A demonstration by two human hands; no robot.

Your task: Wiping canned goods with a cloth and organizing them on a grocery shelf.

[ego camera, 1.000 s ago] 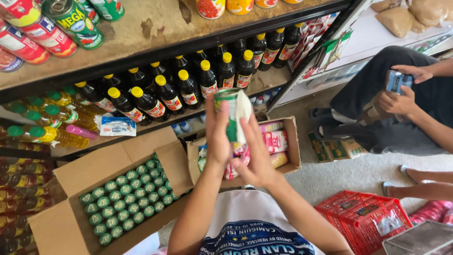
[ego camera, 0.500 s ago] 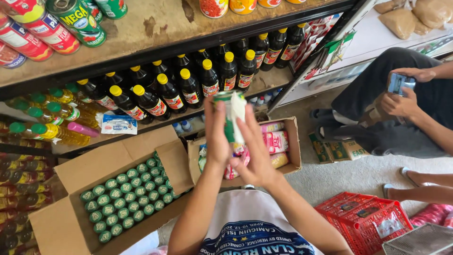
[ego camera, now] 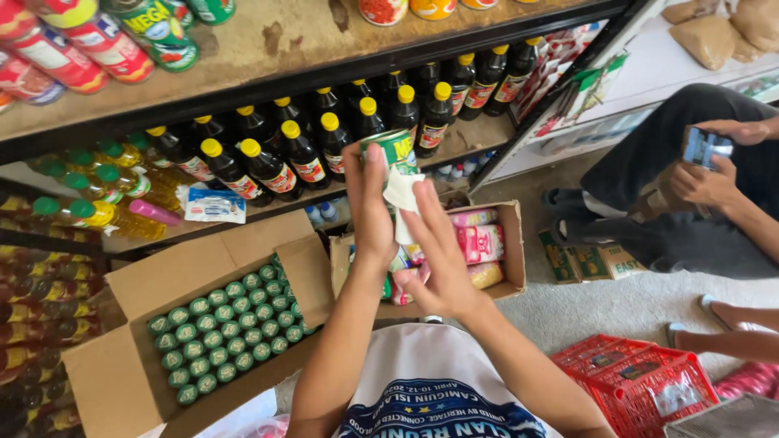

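My left hand (ego camera: 371, 212) holds a green-labelled tin can (ego camera: 399, 151) upright in front of the shelf of dark bottles. My right hand (ego camera: 436, 259) presses a white cloth (ego camera: 401, 199) against the can's side. Both hands are raised over a small open cardboard box (ego camera: 510, 243) that holds pink and yellow packets. The lower part of the can is hidden behind my fingers and the cloth.
A large open carton (ego camera: 122, 284) of green-capped bottles lies at the lower left. Shelves carry yellow-capped dark bottles (ego camera: 304, 150), oil bottles and cans. A seated person (ego camera: 690, 186) with a phone is at the right. A red plastic basket (ego camera: 641, 385) sits at the lower right.
My hands have lifted the can slightly higher and closer to the shelf, and the cloth has shifted across the can's side.
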